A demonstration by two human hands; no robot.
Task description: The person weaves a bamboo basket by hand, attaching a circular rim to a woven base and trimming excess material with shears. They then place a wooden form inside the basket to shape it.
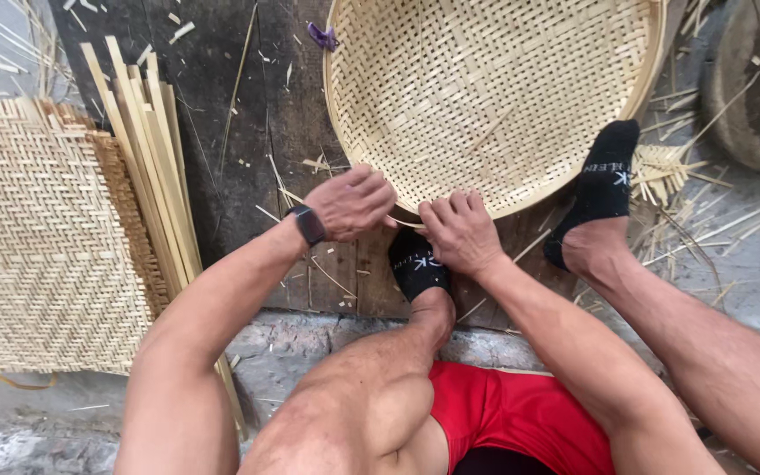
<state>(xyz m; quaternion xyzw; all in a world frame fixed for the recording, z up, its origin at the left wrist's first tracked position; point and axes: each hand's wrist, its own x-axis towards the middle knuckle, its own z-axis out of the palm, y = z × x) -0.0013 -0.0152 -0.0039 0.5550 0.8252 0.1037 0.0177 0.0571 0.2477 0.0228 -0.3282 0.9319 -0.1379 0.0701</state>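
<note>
A large round woven bamboo tray [494,88] lies on dark wooden boards in front of me. My left hand [351,202] and my right hand [459,230] meet at its near rim [415,209], fingers closed on the rim edge and a thin bamboo strip. A dark watch [308,224] sits on my left wrist. Both my feet wear black socks: one [417,264] is tucked under the rim between my hands, the other [602,189] rests against the tray's right edge.
A flat square woven bamboo mat [37,237] lies at the left, with a bundle of long bamboo strips [147,158] beside it. Loose slivers and offcuts [670,176] litter the ground at the right. A small purple scrap [321,36] lies near the tray's top left.
</note>
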